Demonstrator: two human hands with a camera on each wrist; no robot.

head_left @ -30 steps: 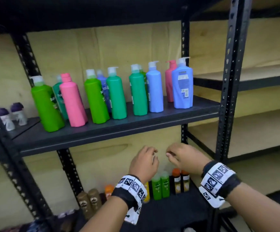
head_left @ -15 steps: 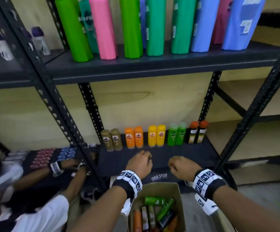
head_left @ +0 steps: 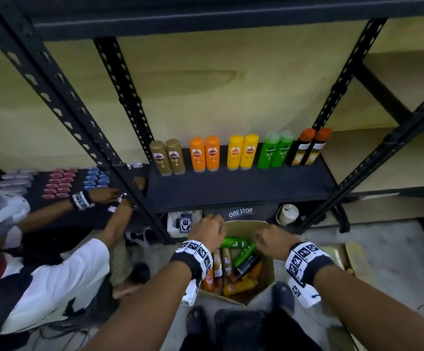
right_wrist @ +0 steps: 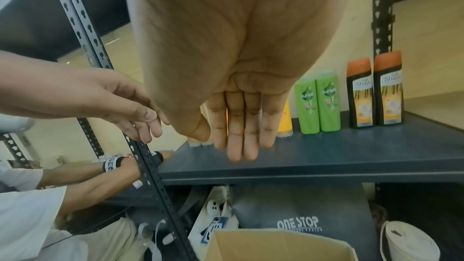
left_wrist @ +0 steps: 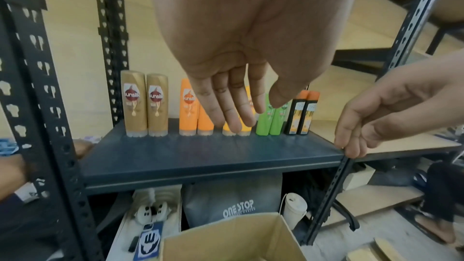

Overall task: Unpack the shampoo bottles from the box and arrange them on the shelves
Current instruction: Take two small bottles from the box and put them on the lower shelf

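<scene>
An open cardboard box (head_left: 268, 273) stands on the floor below me, with several shampoo bottles (head_left: 234, 242) lying in it: green, gold, orange and black ones. My left hand (head_left: 209, 231) hovers over the box's far left corner. My right hand (head_left: 271, 240) hovers over its far right side. In the wrist views the left hand's fingers (left_wrist: 233, 110) and the right hand's fingers (right_wrist: 241, 132) hang straight and hold nothing. On the dark lower shelf (head_left: 231, 192), pairs of gold, orange, yellow, green and black bottles (head_left: 241, 152) stand upright along the back.
Another person (head_left: 43, 277) crouches at the left, hands on the neighbouring shelf. A grey "ONE STOP" bag (head_left: 240, 213) and a white cup (head_left: 287, 214) sit under the shelf. Black perforated posts (head_left: 358, 178) frame the bay. My sandalled foot (head_left: 283, 296) is beside the box.
The view has tipped down from the upper shelf of large bottles to the lower shelf and the box. Both empty hands have come down and now hang over the box.
</scene>
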